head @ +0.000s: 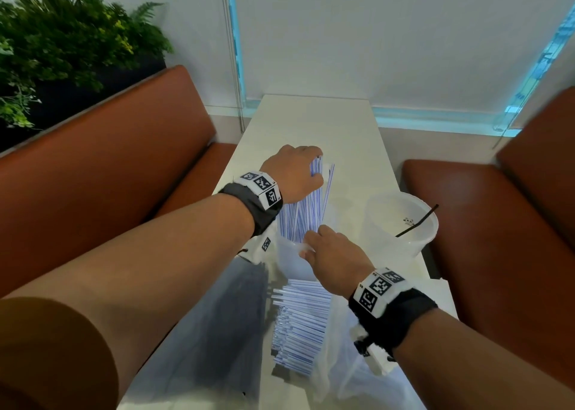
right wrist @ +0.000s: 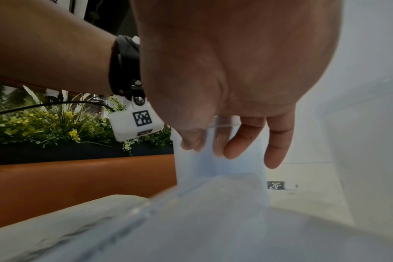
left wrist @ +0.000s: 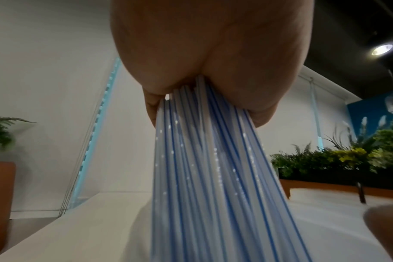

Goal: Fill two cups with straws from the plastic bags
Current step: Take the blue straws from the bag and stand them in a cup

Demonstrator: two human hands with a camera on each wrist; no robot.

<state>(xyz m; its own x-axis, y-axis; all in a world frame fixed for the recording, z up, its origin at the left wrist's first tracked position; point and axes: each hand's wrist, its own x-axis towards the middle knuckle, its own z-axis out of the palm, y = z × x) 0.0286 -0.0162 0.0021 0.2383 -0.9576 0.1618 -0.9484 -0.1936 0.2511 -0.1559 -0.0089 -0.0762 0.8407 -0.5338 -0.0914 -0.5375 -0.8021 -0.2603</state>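
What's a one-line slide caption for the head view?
Left hand lowers striped straws into a clear cup steadied by the right hand.

Head view high over the table (head: 311, 123); both wrist views low, close, looking upward

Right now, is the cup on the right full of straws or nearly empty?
Nearly empty. The clear cup on the right holds just one black straw leaning on its rim; the striped straws go into the other cup.
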